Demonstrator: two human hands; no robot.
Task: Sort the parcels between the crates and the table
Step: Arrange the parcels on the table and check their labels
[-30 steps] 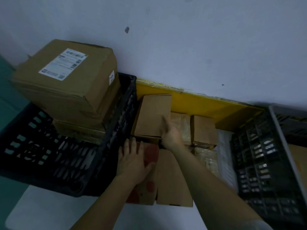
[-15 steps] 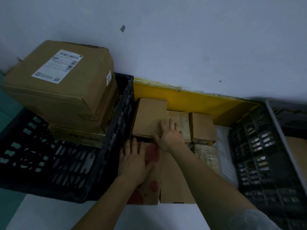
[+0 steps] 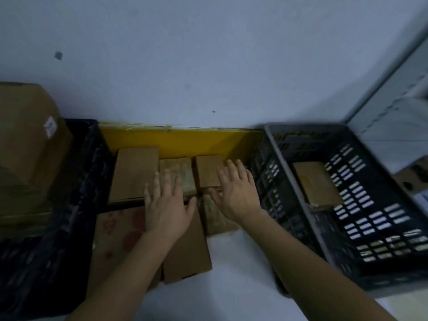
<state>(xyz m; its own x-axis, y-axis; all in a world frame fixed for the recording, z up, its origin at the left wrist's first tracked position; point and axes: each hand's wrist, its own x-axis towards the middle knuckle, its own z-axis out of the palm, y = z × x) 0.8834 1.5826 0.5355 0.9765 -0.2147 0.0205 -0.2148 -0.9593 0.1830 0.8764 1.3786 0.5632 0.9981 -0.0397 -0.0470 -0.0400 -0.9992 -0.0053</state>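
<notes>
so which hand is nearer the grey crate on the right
Right. The right hand lies on the small boxes just beside the grey crate; the left hand lies further off, over the middle boxes.

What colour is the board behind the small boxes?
Yellow board, seen clearly from the head camera.

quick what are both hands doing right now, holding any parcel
Left hand: open, fingers spread flat over the parcels on the table, gripping nothing.
Right hand: open, fingers straight over the small brown box, gripping nothing.
</notes>
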